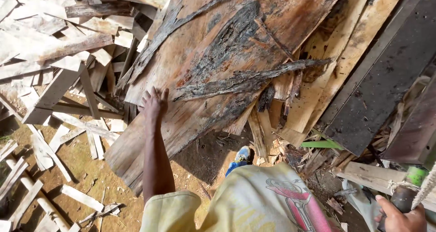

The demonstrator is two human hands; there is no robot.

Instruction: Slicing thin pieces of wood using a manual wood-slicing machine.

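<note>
Wooden offcuts (59,55) crowd the slab (218,64) under left hand (154,104).

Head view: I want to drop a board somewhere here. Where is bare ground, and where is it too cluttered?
Bare dirt lies between the big slab, which the left hand touches, and the pale offcuts. A shaded patch sits under the slab by the shoe. Lower right, near the right hand, scraps crowd.
</note>
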